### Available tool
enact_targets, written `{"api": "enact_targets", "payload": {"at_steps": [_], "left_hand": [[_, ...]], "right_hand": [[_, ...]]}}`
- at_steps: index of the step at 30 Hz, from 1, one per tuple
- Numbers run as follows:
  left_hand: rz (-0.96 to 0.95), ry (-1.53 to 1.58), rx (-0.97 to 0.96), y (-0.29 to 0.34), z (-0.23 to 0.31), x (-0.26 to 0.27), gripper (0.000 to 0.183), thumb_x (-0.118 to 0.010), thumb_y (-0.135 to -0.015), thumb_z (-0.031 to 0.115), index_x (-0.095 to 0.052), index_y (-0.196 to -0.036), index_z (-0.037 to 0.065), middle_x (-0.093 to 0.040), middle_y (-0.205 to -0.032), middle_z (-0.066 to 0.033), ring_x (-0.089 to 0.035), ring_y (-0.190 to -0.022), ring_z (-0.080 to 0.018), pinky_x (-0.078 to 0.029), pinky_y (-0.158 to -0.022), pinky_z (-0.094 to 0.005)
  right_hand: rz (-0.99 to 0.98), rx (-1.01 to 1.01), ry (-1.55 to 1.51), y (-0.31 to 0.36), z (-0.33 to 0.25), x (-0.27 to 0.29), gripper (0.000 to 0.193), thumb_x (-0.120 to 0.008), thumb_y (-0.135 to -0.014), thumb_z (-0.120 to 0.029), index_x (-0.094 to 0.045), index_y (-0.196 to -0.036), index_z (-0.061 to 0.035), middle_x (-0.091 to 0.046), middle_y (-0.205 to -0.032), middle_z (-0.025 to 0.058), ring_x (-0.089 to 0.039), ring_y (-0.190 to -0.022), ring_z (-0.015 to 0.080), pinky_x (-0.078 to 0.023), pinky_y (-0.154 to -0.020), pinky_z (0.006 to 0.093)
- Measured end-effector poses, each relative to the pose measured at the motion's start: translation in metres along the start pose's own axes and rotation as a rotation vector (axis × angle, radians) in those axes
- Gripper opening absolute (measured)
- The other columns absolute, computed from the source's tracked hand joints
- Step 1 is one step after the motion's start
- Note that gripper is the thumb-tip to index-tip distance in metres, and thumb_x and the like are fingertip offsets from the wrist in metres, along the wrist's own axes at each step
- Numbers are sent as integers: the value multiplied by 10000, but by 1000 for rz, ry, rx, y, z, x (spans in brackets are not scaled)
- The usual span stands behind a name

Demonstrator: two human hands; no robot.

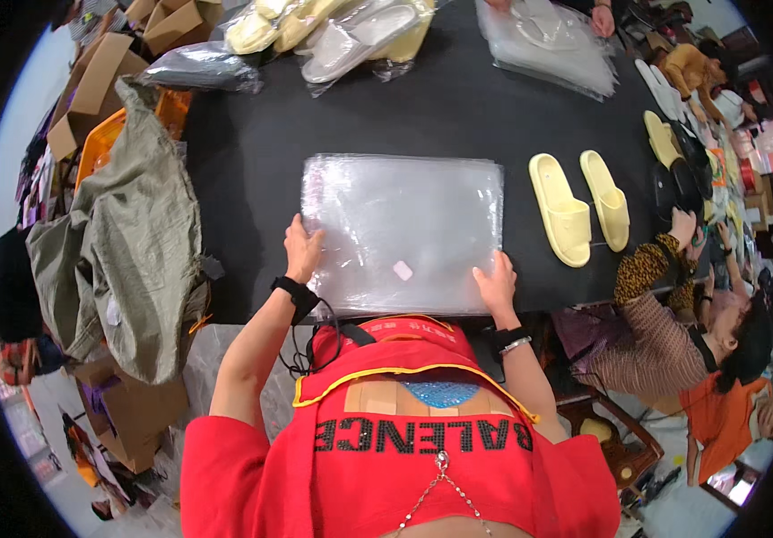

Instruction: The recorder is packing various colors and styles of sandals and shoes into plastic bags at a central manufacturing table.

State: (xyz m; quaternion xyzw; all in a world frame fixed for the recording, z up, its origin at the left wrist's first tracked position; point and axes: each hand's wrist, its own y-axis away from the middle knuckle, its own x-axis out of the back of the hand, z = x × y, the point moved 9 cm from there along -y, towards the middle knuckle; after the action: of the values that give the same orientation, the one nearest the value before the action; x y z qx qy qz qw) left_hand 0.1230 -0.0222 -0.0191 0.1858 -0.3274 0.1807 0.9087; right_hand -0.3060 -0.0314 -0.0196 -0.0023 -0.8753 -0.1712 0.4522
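Note:
A stack of clear plastic bags [404, 224] lies flat on the black table in front of me, with a small pale label [403, 270] near its lower middle. My left hand [302, 251] grips the stack's left edge, thumb on top. On the opposite edge, lower down, my right hand [497, 285] holds the stack the same way. Fingers beneath the edges are partly hidden. To the right of the bags rest two pale yellow slippers [568, 220], side by side and apart from my hands.
Bagged slippers [351, 43] in yellow and grey crowd the far left of the black table [252, 197]. Another person's hands are at a pile of clear bags [552, 54] at the far side. A green cloth [131, 233] drapes over an orange crate at left. Co-workers sit along the right.

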Motion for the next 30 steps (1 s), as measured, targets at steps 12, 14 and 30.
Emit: {"api": "enact_targets", "payload": {"at_steps": [12,14,30], "left_hand": [[-260,432,312,4,-40,-34,571,-644,-702,294,-428,-1102,-52,-528,-994,-191,-542,-877,-271,-434,-745,-353],[-242,-40,214,6,-29,-28,549,-622,-713,314,-424,-1113,-6,-472,-1058,-220,-513,-926,-327,-413,-795,-378],[-196,316,85,-9,-70,-27,457,-670,-655,149,-471,-1020,-41,-566,-959,-151,-551,-863,-235,-436,-767,-351]], "right_hand": [[57,54,13,-1,-3,-3,510,-644,-711,-165,-427,-1172,-120,-405,-1202,99,-398,-1075,346,-374,-882,446],[51,28,7,0,-4,-2,512,-646,-709,-163,-426,-1168,-110,-405,-1194,119,-397,-1077,350,-370,-887,444],[-100,-167,-536,-12,18,-38,344,-683,-677,-219,-564,-896,18,-618,-820,123,-596,-742,181,-468,-651,315]]}}
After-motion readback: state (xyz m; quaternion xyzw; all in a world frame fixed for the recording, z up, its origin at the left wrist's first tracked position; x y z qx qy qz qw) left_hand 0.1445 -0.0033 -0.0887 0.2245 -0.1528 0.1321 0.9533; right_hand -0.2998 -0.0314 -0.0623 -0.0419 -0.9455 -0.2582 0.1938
